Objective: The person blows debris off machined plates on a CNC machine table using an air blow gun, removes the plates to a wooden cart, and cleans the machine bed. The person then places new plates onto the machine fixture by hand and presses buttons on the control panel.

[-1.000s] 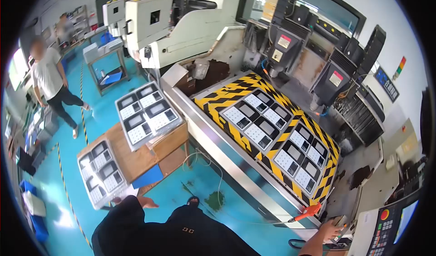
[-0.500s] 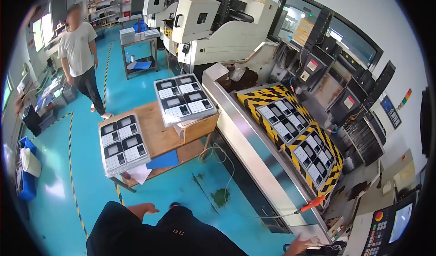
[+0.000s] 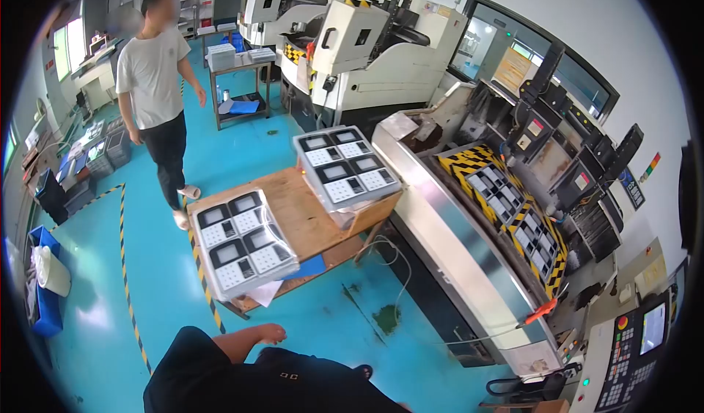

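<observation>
My left hand (image 3: 270,334) hangs in front of my body over the blue floor, fingers curled; whether it holds anything is too small to tell. My right hand is out of view. Ahead of me, a wooden table (image 3: 297,215) bears two stacks of panel sheets, one near its left end (image 3: 242,243) and one at its right end (image 3: 347,165), each showing black and white panels. On the machine's yellow-and-black striped bed (image 3: 469,162) lie two more panel sheets (image 3: 497,193).
A person in a white shirt (image 3: 152,72) stands beyond the table's left end. An orange air gun (image 3: 541,311) rests on the machine's front edge (image 3: 469,266). The control panel (image 3: 623,354) is at lower right. A blue bin (image 3: 45,310) stands at far left.
My view has swung, with the table and machine shifting in the frame. My right hand has left the control box and dropped out of view. The other person has come closer.
</observation>
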A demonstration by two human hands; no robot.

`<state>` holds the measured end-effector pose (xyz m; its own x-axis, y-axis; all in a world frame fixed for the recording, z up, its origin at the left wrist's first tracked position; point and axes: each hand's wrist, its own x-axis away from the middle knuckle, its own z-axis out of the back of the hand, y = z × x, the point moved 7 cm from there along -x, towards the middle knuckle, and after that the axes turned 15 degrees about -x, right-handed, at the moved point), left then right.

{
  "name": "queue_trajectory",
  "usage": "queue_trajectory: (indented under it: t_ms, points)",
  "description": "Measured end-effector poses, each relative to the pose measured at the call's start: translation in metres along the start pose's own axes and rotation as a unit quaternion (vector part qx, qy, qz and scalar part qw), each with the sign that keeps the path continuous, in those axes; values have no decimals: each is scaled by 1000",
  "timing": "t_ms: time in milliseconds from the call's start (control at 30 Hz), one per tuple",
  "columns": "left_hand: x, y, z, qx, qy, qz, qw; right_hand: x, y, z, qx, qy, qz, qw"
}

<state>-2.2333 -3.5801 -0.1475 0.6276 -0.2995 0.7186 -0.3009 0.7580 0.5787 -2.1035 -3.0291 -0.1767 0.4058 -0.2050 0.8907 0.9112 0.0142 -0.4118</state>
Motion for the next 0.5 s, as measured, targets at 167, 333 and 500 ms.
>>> queue_trajectory:
  t_ms: [167,333,500]
  points:
    - [2,-180,11,-469,23,-103,877,50,-30,-118,-104,17,56,993]
    - [104,-299,-10,-280,-163,141,936,60,-33,-275,340,-160,287,881]
    - [136,-342,-43,-227,-206,150,940,119,-30,-320,360,-245,244,866]
